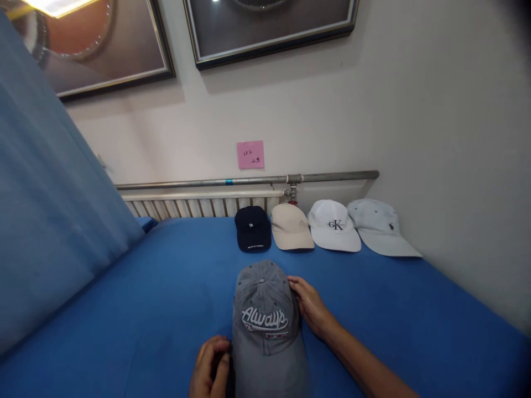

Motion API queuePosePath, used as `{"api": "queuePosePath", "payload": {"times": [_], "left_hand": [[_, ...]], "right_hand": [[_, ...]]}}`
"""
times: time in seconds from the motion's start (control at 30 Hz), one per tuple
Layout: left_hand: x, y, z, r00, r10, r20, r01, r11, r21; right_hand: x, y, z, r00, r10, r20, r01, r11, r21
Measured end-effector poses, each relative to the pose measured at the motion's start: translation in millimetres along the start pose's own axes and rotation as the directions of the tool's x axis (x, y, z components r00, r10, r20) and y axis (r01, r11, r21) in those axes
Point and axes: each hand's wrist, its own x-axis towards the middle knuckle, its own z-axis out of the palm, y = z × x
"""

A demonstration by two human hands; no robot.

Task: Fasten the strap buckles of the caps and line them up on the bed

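A grey baseball cap (265,320) with white "Always" lettering lies in front of me, its brim toward me. On its right side, my right hand (311,307) grips the crown's edge with fingers together, the thumb side partly hidden. At the left side of the brim is my left hand (211,367), fingers curled closed against a narrow dark strip. What that strip is, I cannot make out. Beyond stand a black cap (253,228), a beige cap (291,226), a white cap (334,224) with "CK" letters and a pale grey cap (381,226), side by side with brims toward me.
Blue cloth (145,309) covers the flat surface. A blue curtain (50,199) hangs at left. Behind are a white radiator (186,207), a metal pipe (340,177) and a wall with a pink note (250,155). Framed pictures (269,33) hang above.
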Motion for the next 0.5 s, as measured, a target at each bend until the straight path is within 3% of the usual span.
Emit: {"api": "queuePosePath", "payload": {"times": [0.1,0.27,0.5], "left_hand": [[-4,7,5,0.999,0.008,-0.051,-0.008,1.0,0.002],[-7,9,7,0.999,0.047,-0.025,-0.045,0.997,0.06],[-16,3,11,0.983,0.176,-0.059,-0.165,0.973,0.159]], "right_hand": [[0,0,1,1.0,0.002,0.001,-0.002,1.0,0.002],[3,3,-2,1.0,0.004,0.001,-0.004,1.0,-0.018],[5,6,-6,0.999,-0.03,0.012,0.031,0.997,-0.068]]}}
